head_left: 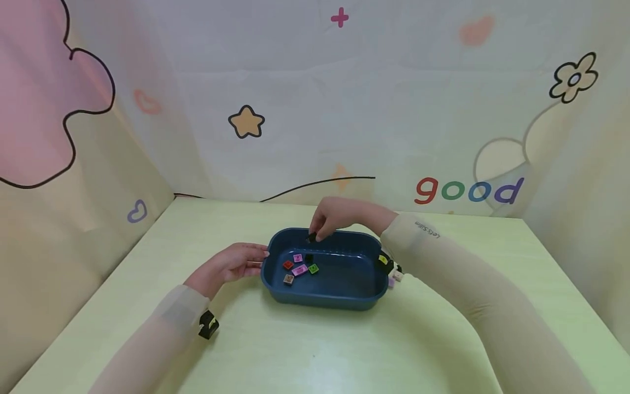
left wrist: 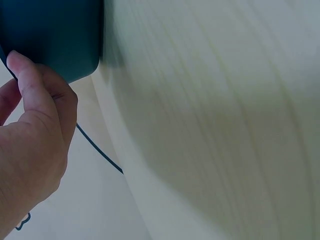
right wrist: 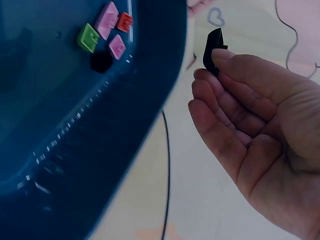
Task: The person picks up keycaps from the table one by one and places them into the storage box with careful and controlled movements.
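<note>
In the head view, my left hand (head_left: 236, 262) holds the left end of a dark blue plastic basin (head_left: 325, 303), fingertips at the rim. The left wrist view shows one fingertip (left wrist: 17, 60) against its outer wall. Over the far rim, my right hand (head_left: 337, 212) pinches a small black block (right wrist: 214, 52) between thumb and fingertips. Inside the basin, toward its left, lie several small blocks: red (head_left: 287, 265), pink (head_left: 297, 258), a longer pink one (head_left: 299, 270), green (head_left: 313, 268), brown (head_left: 289, 279) and black (head_left: 309, 258).
Just past the basin's right end, a whitish block (head_left: 397, 276) and a lilac block (head_left: 391, 282) lie on the pale table (head_left: 315, 355), partly hidden by the right forearm and basin. A printed cloth backdrop (head_left: 305, 131) stands behind the table and along both sides.
</note>
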`<state>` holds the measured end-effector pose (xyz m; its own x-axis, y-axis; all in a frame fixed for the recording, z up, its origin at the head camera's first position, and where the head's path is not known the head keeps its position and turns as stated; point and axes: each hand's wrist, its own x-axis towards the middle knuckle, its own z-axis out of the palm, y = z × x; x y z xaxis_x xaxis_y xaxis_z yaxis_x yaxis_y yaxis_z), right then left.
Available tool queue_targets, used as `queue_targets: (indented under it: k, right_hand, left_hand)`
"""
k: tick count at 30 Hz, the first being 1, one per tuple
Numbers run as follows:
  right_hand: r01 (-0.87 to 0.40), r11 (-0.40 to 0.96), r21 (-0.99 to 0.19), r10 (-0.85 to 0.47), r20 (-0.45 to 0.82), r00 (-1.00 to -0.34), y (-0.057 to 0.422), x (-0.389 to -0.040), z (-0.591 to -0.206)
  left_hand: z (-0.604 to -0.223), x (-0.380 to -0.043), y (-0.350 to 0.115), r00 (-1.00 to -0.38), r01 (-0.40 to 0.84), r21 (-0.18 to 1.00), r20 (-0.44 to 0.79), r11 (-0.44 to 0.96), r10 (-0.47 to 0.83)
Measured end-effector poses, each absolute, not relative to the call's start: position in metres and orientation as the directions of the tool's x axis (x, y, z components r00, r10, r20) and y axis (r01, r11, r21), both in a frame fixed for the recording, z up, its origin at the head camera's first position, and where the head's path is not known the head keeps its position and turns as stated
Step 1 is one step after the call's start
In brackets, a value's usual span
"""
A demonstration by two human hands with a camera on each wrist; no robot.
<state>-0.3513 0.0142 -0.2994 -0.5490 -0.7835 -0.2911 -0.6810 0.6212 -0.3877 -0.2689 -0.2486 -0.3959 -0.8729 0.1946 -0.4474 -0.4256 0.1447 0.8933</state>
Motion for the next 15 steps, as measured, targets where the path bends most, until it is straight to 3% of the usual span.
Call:
queue_targets:
  k: [15]
  right_hand:
    - [-0.679,0.629,-0.379,-0.772,-0.408,-0.487,-0.013,-0.351,-0.344]
  left_hand:
    - [-0.396,-0.269,-0.247,-0.870,-0.439,0.888,-0.459,0.139,0.183]
